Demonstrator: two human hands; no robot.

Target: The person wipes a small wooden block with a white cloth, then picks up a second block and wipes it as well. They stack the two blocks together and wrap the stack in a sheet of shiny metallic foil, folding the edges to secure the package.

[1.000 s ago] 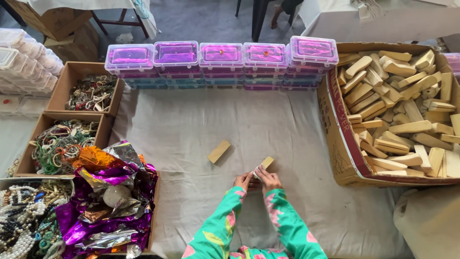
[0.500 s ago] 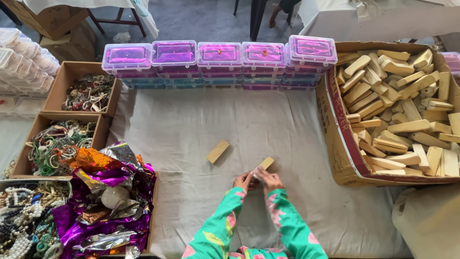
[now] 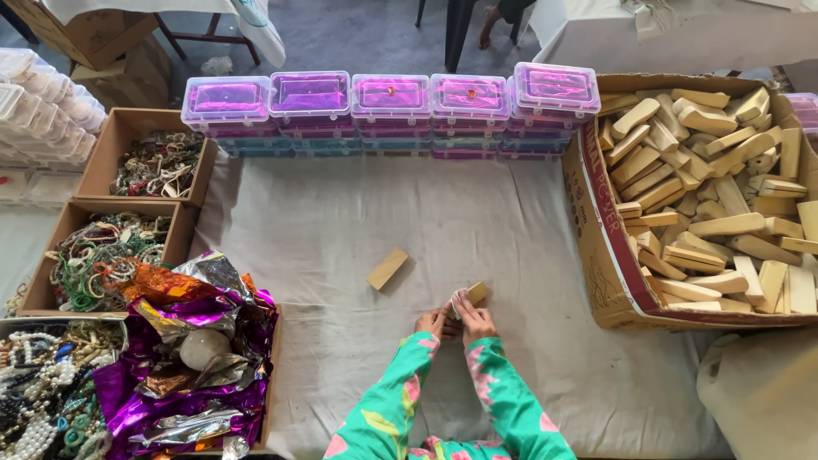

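My left hand point(image 3: 433, 322) and my right hand point(image 3: 475, 323) meet at the near middle of the cloth-covered table point(image 3: 324, 221). Both hold a small wooden block point(image 3: 475, 293), with a bit of pale wrapping at its near end between my fingers. A second wooden block point(image 3: 388, 268) lies loose on the cloth, to the left and a little farther away. My sleeves are green with a pink floral print.
A large cardboard box point(image 3: 596, 247) of wooden blocks stands at the right. A row of clear purple-lidded boxes point(image 3: 388, 98) lines the far edge. Cardboard trays of bangles and beads point(image 3: 106, 247) and crumpled purple foil point(image 3: 192, 358) sit at the left.
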